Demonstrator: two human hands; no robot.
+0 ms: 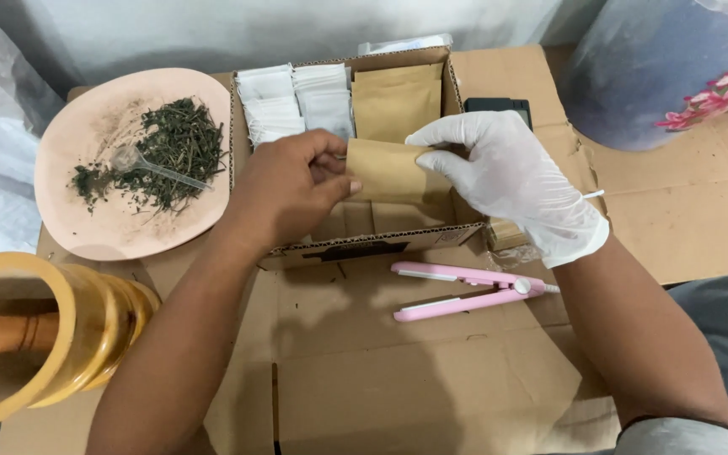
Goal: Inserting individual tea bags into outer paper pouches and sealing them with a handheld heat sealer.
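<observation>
Pinched between both my hands, the flat brown kraft-paper pouch (pixel 387 171) hangs over the open cardboard box (pixel 457 84); its long axis runs 9 to 3 o'clock. At 9 my bare left hand (pixel 284 190) clamps one end, at 3 my white-gloved right hand (pixel 511 177) the other. At 6 lies the pink 2-armed clamp-shaped sealer (pixel 465 291), at 9 the peach plate (pixel 99 227) of dried green herbs (pixel 170 147).

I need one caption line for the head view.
Bare left hand and gloved right hand hold a brown paper pouch above a cardboard box.
</observation>
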